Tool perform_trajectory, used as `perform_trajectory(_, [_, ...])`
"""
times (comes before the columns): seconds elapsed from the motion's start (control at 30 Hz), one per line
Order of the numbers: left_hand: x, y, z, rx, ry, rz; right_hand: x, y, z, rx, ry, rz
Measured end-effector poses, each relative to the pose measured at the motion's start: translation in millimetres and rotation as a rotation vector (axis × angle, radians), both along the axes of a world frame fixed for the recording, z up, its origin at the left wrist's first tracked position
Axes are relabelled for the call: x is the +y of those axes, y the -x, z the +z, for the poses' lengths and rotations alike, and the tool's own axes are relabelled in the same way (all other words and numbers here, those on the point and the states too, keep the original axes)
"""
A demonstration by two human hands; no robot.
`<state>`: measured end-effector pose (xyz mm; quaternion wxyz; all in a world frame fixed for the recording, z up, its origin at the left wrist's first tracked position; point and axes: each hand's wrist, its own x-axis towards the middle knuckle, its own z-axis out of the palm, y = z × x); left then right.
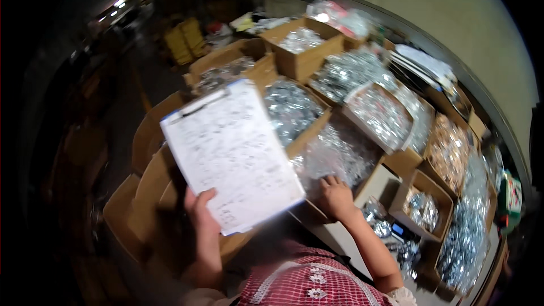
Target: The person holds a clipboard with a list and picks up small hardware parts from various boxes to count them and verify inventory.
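My left hand (204, 218) grips the lower edge of a clipboard (235, 156), thumb on top, tilted in front of me. White paper with dark handwriting lies on it, under a clip at its upper left. My right hand (338, 197) reaches to the near side of a cardboard box, its fingers curled onto a clear plastic bag (322, 161). The fingertips are partly lost in the plastic. Around that bag are several small shiny packets (351, 150). The clipboard hides part of the boxes behind it.
Several open cardboard boxes (300, 62) of shiny packets crowd the table. A white tray of packets (378, 114) rests atop others. At right are a small box (422, 207), a dark device with a lit screen (399, 231) and bluish packets (462, 249). Open boxes (122, 212) stand at left.
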<state>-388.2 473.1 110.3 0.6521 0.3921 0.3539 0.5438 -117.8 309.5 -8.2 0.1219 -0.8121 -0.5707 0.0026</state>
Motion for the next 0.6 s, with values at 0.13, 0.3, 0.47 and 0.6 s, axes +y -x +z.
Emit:
perform_trajectory(0.13, [-16.0, -3.5, 1.1, 0.029, -0.047, -0.124, -6.2, -7.3, 6.4, 0.119, -0.104, 0.148])
perform_trajectory(0.3, [-16.7, -10.4, -14.1, -0.050, -0.016, -0.197, -2.0, -1.9, 16.4, 0.112, -0.004, 0.099])
perform_trajectory(0.47, [-18.3, -28.1, -15.8, -0.032, 0.010, -0.257, -2.1, 0.5, 1.5, -0.194, 0.040, 0.143])
perform_trajectory(0.6, [-20.2, -34.6, -16.9, -0.011, 0.027, -0.299, -2.8, 1.6, -2.5, -0.183, -0.037, 0.187])
